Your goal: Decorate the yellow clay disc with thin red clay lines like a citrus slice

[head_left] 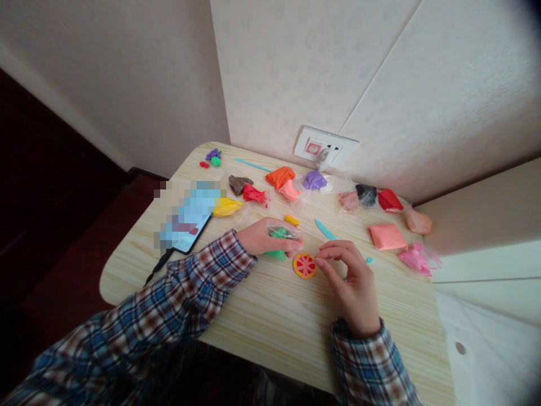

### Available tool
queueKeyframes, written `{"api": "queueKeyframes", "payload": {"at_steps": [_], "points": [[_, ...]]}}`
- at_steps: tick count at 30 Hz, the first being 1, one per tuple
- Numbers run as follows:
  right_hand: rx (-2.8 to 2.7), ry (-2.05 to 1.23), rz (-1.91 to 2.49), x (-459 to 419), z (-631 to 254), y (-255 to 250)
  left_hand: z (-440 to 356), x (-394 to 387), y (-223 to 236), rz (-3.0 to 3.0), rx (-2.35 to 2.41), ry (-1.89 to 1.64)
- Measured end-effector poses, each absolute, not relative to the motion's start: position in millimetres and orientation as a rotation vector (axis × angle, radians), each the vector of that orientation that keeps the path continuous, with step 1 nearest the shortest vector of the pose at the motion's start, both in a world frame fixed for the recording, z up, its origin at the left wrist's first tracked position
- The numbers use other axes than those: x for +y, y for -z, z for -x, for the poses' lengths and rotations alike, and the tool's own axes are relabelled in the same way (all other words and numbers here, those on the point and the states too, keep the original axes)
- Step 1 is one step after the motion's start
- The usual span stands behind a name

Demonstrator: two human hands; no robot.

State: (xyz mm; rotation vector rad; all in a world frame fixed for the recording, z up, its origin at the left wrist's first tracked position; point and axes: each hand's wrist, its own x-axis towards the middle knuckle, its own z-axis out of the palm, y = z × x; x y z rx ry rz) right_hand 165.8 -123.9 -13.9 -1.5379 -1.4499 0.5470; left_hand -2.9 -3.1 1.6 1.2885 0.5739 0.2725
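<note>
My left hand (264,237) is closed around a clear plastic bag of green modelling clay (276,255), held just above the table. Beside it on the wood lies a flat round clay piece (305,265) with a yellow rim and red wedges on pink. At the right edge of this disc, my right hand (353,279) has thumb and forefinger pinched together; whatever is between them is too small to make out. A turquoise plastic knife (324,229) lies beyond the right hand, partly hidden by it. Behind the left hand sits a small yellow clay roll (291,220).
Bagged clay lies along the back, including orange (280,177), purple (315,180), black (367,194) and pink (416,259). A phone (190,220) with a cable is at left. Small clay grapes (213,154) sit in the far left corner. A wall socket (325,148) is behind.
</note>
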Motion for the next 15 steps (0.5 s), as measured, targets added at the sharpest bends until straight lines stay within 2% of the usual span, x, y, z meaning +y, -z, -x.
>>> {"api": "queueKeyframes", "payload": {"at_steps": [15], "points": [[-1.758, -0.622, 1.604, -122.3, -157.1, 22.1, 2.0, -3.1, -4.4, -1.326, 0.511, -0.271]]}}
